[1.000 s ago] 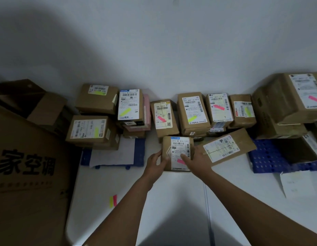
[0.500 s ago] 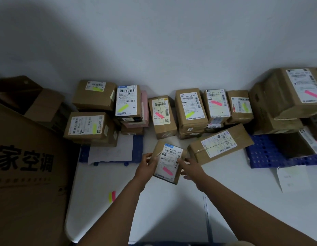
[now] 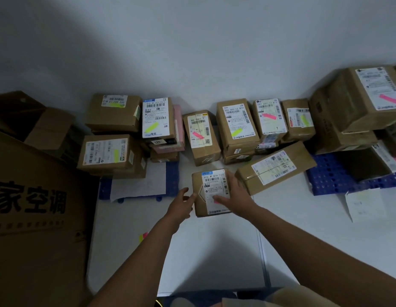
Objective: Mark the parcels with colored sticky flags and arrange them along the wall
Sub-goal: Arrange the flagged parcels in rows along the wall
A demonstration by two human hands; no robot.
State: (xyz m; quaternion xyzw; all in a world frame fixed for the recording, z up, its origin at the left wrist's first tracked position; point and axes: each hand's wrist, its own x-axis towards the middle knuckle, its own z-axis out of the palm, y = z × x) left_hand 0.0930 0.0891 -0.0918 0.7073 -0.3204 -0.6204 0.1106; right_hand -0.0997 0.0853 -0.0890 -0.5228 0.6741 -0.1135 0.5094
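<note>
Since the earlier frame, the small parcel (image 3: 211, 192) has been turned from its tilted pose to lie square on the white table (image 3: 214, 251), just in front of the row along the wall (image 3: 192, 52). The right hand (image 3: 236, 197) lies flat on the parcel's label with fingers extended, partly covering a pink flag (image 3: 216, 202). The left hand (image 3: 181, 206) touches the parcel's left edge with fingers loosely spread; neither grip is closed round the box. The label's header reads roughly "501E W1 A21A"; smaller print is illegible.

Directly right, touching the right hand's side, a long parcel (image 3: 275, 168) lies tilted, its label unmarked by any flag visible. Behind, against the wall, a parcel with pink flag (image 3: 201, 137) stands beside a box (image 3: 237, 125) labelled "502 602-12 812" with a yellow-green flag, then another box (image 3: 270, 117) with a pink flag and a fourth box (image 3: 300, 120) with a yellow flag. Further left, a stacked parcel (image 3: 158, 117) shows a yellow flag and "501E"; a low box (image 3: 108, 151) carries a yellow flag.

A large carton (image 3: 30, 218) at left bears the characters "家空调". A blue plastic tray (image 3: 325, 176) sits at right. Spare flags (image 3: 143, 236), yellow and pink, lie on the table near the left forearm.
</note>
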